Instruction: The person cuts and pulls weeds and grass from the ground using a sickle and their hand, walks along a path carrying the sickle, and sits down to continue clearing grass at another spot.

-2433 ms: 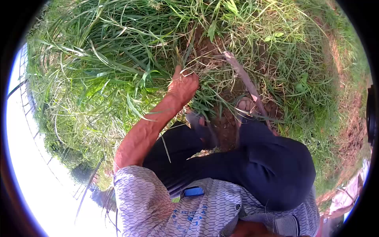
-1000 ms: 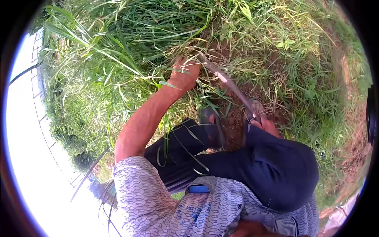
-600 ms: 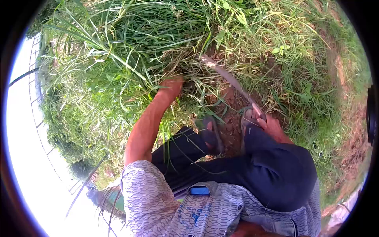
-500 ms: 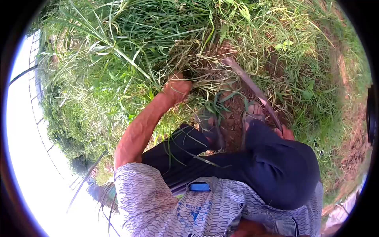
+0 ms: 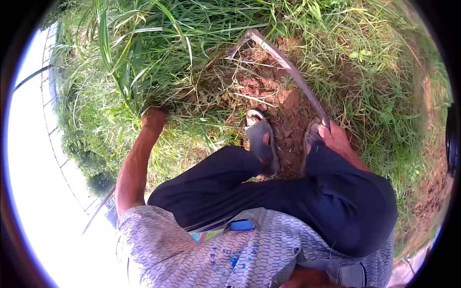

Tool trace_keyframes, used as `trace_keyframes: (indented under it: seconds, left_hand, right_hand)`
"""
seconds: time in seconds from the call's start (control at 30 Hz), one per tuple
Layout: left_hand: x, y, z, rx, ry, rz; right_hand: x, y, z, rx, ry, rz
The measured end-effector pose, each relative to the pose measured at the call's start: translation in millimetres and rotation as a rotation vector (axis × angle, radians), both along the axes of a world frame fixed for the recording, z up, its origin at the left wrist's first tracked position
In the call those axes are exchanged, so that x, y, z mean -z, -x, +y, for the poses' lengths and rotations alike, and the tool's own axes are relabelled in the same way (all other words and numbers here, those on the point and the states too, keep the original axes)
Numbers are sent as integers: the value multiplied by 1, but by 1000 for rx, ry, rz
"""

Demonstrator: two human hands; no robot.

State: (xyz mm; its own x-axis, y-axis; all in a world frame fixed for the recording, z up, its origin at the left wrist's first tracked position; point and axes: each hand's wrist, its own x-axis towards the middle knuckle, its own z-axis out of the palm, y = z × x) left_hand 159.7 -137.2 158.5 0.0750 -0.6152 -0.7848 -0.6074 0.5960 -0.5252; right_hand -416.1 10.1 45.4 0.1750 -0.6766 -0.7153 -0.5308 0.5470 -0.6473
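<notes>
Low on the left, my left hand is closed around a bunch of long green grass, its fingers partly hidden by stalks. My right hand grips the lower end of a sickle's long wooden handle, beside my right foot. The sickle's head angles to the left at the far end, and its dark blade lies by the edge of the tall grass. Bare reddish soil with cut stalks shows between the blade and my feet.
My sandalled feet stand apart on the soil, knees bent in dark trousers. Short grass covers the right side. At the far left are bushes and a fence-like lattice against bright sky.
My left hand has moved left with the grass, away from the soil patch. The sickle's head has shifted up and left, and my right hand has come forward into fuller view.
</notes>
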Motion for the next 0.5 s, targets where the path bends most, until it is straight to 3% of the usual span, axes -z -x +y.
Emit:
trace_keyframes:
  seconds: [0.07, 0.1, 0.13, 0.17, 0.2, 0.27, 0.3, 0.33, 0.43, 0.5]
  left_hand:
    - [-8, 29, 14, -40, -7, 125]
    - [-11, 51, 19, -90, -4, 232]
    - [-14, 73, 24, -136, -7, 337]
    - [-19, 119, 18, -209, -109, 144]
    - [1, 122, 20, -266, -240, 224]
    - [6, 156, 25, -247, -163, 457]
    - [9, 174, 27, -229, -131, 570]
    - [19, 184, 22, -180, -84, 703]
    - [63, 188, 1, -120, -19, 839]
    - [82, 167, 1, -114, 16, 850]
  right_hand:
    - [20, -18, 9, -113, -34, 36]
    - [36, -24, 21, -105, 206, -7]
    - [32, -25, 20, -94, 254, -21]
    - [26, -25, 18, -84, 302, -35]
    - [20, -27, 16, -75, 351, -48]
    - [-1, -26, 1, 63, -9, -83]
    - [-18, -36, -20, -42, -62, 32]
    - [-16, -49, -30, -41, -64, 38]
    - [10, -65, -26, -369, 115, 130]
    - [21, -16, -2, -397, 107, 103]
